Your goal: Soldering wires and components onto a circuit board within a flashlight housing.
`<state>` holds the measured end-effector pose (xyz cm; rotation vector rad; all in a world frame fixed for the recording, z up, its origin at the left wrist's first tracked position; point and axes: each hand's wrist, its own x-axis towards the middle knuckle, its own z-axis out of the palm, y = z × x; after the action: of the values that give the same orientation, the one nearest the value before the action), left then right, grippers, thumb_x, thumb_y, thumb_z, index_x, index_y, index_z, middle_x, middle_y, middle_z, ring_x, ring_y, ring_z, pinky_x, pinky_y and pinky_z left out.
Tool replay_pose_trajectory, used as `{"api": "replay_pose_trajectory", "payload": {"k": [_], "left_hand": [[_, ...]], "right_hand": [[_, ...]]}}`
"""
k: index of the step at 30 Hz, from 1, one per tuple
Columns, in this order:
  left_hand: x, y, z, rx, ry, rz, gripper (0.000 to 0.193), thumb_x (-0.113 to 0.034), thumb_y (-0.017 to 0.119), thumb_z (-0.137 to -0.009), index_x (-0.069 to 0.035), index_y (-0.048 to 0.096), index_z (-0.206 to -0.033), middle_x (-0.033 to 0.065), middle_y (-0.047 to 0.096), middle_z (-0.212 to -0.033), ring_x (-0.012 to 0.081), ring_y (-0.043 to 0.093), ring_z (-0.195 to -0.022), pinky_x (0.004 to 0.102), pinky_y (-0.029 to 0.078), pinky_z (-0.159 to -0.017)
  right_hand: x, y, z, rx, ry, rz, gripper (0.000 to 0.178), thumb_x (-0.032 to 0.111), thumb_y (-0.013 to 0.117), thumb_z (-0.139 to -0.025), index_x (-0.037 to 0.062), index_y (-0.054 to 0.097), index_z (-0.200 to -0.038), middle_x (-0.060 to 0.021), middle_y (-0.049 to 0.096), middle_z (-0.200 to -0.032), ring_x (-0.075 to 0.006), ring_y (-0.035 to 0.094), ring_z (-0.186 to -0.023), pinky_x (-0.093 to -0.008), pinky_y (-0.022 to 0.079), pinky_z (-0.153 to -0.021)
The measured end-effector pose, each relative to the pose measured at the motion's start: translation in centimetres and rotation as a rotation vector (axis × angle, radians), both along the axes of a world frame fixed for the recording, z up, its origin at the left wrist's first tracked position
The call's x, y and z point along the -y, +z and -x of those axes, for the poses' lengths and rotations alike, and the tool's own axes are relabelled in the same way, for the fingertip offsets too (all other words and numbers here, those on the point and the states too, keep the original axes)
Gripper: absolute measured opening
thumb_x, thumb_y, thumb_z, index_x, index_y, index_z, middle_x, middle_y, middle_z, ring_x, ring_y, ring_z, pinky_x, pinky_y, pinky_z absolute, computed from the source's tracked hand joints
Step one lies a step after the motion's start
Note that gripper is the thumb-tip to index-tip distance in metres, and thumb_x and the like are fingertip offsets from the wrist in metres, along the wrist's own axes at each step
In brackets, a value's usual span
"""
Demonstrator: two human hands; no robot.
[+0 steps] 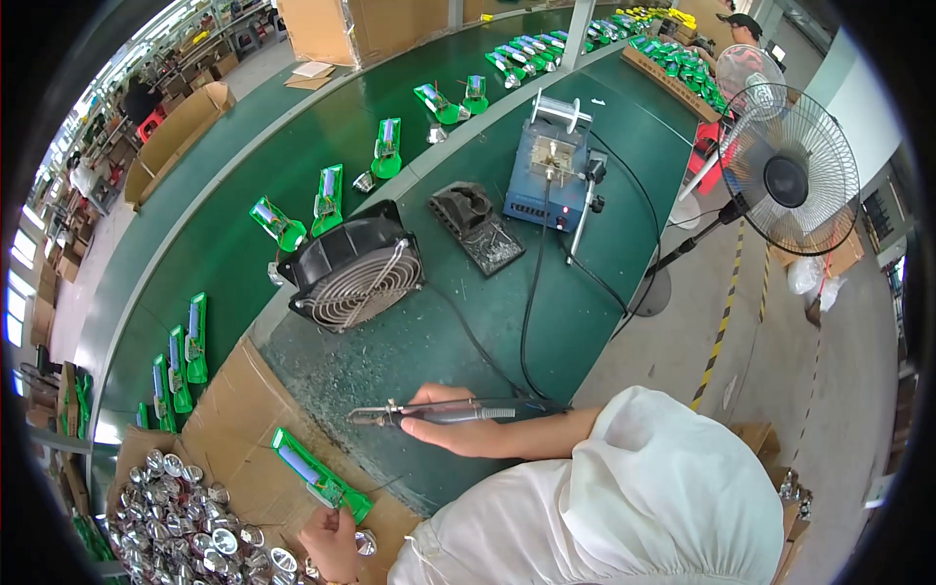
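Note:
My right hand [447, 425] is wrapped round a soldering iron [468, 413] with a feed tube along it; its tip points left over the bench. In front of my left hand [331, 542], a green plastic flashlight housing [320, 478] lies on the cardboard, a blue battery cell and small circuit board inside it. The fingers of that hand are pinched at the housing's near end, by the board; what lies between them is too small to tell. A shiny reflector cup [366, 542] sits right beside these fingers. The iron's tip is apart from the housing.
A heap of reflector cups [185, 507] lies left of my left hand. Beyond stand a black box fan [356, 268], a dirty iron stand [476, 226] and a blue soldering station [549, 175] with cables. Green housings line the belt [244, 180]. A pedestal fan [788, 182] stands right.

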<state>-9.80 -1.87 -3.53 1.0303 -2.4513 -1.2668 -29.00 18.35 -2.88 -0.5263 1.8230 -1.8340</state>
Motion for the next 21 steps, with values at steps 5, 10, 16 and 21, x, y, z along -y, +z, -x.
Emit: {"api": "replay_pose_trajectory", "payload": {"k": [5,10,16,21], "left_hand": [[5.1,3.2,7.4,0.038,-0.043,0.189,0.013,-0.005,0.058,-0.072,0.004,0.057,-0.063,0.0017,0.052,-0.048,0.0056,0.044,-0.044,0.023,0.033,-0.041],[11.2,5.8,17.8,-0.025,-0.209,0.54,0.018,-0.011,0.057,-0.075,0.004,0.058,-0.066,0.0052,0.052,-0.051,0.0104,0.048,-0.047,0.0278,0.038,-0.045],[18.5,1.8,24.8,-0.164,-0.123,0.621,0.017,-0.017,0.062,-0.076,-0.001,0.064,-0.082,0.0115,0.062,-0.081,0.0224,0.059,-0.076,0.0317,0.046,-0.067],[19.9,3.0,24.7,0.12,0.001,1.101,0.057,-0.015,0.064,-0.073,-0.014,0.043,-0.126,0.0143,0.038,-0.129,0.0332,0.04,-0.115,0.0388,0.036,-0.093]], "right_hand": [[0.9,-0.4,1.1,-0.034,0.024,-0.01,0.021,0.022,0.064,-0.079,0.0047,0.053,-0.084,-0.0011,0.057,-0.072,-0.0053,0.051,-0.066,-0.0243,0.041,-0.058],[0.6,-0.2,0.9,-0.068,0.04,-0.045,0.022,0.023,0.063,-0.08,0.0041,0.053,-0.086,-0.0031,0.056,-0.07,-0.0084,0.05,-0.065,-0.0264,0.04,-0.058],[0.9,-0.8,0.8,-0.083,0.082,0.009,0.019,0.021,0.063,-0.081,0.0045,0.055,-0.087,-0.0015,0.055,-0.069,-0.0067,0.05,-0.064,-0.0246,0.04,-0.057],[0.6,-0.4,1.0,-0.038,0.112,-0.015,0.019,0.021,0.063,-0.081,0.005,0.056,-0.088,-0.0018,0.06,-0.071,-0.0081,0.056,-0.066,-0.0251,0.044,-0.058]]}}
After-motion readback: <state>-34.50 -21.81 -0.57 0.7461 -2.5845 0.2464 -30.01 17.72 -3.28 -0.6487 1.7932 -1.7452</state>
